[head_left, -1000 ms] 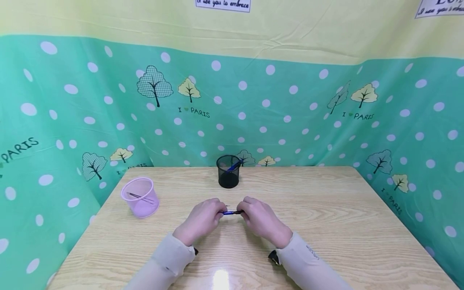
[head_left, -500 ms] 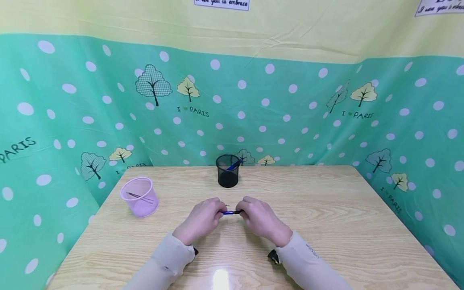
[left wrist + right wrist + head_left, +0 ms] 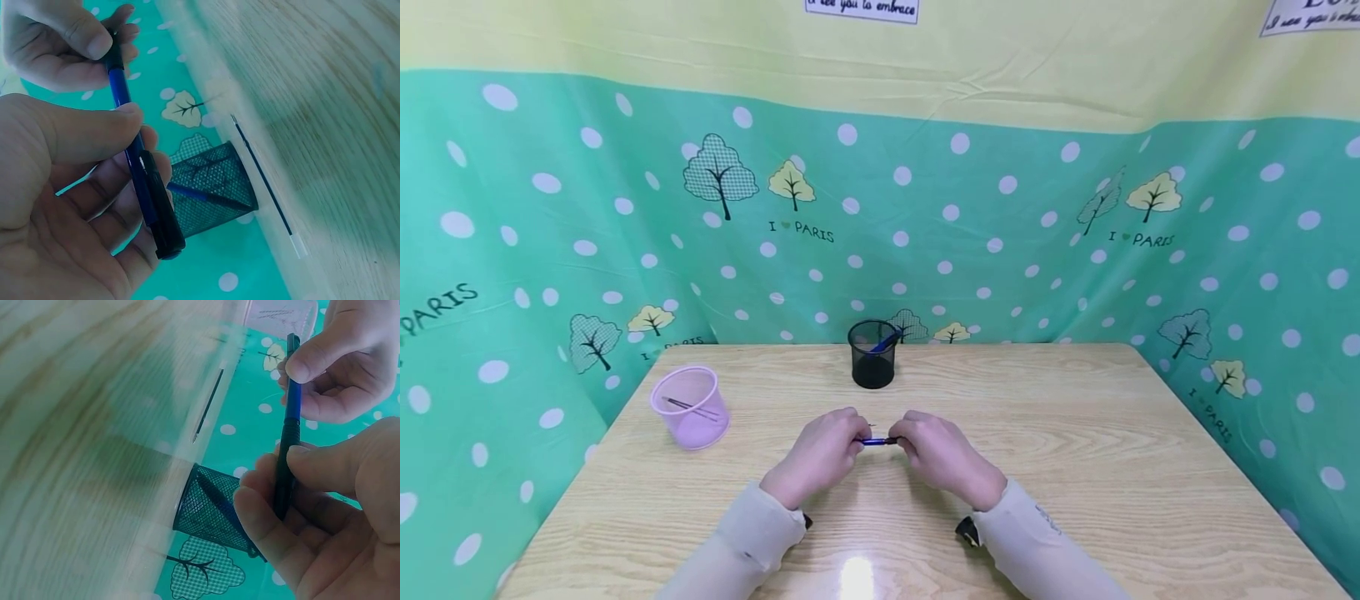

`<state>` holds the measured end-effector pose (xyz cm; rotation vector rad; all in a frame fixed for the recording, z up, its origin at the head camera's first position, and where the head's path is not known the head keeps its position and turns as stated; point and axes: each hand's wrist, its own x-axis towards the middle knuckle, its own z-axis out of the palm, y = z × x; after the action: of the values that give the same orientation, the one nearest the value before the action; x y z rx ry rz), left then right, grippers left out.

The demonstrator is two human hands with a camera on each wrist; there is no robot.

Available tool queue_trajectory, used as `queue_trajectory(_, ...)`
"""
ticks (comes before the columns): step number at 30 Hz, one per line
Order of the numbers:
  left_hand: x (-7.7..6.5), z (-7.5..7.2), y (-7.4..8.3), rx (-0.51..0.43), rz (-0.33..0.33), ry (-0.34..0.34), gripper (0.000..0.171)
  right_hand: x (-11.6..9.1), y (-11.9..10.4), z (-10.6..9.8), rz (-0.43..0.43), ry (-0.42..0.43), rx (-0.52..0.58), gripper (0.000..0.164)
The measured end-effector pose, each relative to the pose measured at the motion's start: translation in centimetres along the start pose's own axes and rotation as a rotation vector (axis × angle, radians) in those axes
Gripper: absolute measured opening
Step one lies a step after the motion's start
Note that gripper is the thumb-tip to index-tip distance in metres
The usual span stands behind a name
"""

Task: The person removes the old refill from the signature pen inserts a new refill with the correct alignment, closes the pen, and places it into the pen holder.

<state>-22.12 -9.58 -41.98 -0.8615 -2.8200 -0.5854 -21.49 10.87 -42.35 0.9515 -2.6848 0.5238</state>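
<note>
A ballpoint pen with a blue barrel, black clip and black grip section is held level between both hands over the table. My left hand pinches the blue barrel, thumb on top, with the clip end lying across its fingers in the left wrist view. Thumb and fingers of my right hand hold the black grip end, whose tip they hide in the head view. Beyond the pen, a thin dark ink refill with a pale end lies on the tabletop.
A black mesh pen holder with a blue pen in it stands behind the hands. At the left is a pink-purple holder containing thin dark sticks. A polka-dot curtain hangs round the wooden table.
</note>
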Motion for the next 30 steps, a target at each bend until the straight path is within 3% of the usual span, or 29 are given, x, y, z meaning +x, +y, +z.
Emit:
queue_trajectory(10,0.07,0.21,-0.07,0.001,-0.017,-0.007,0.012,-0.07,0.09,0.16,0.026,-0.027,0.007,0.02)
queue_trajectory(17,0.08,0.19,-0.07,0.003,-0.004,-0.003,0.012,-0.05,0.13,0.36,0.036,-0.019,-0.003,0.013)
queue_trajectory(30,0.05,0.28,-0.19,-0.012,-0.013,0.005,0.017,-0.08,0.15,0.47,0.013,0.0,-0.011,0.01)
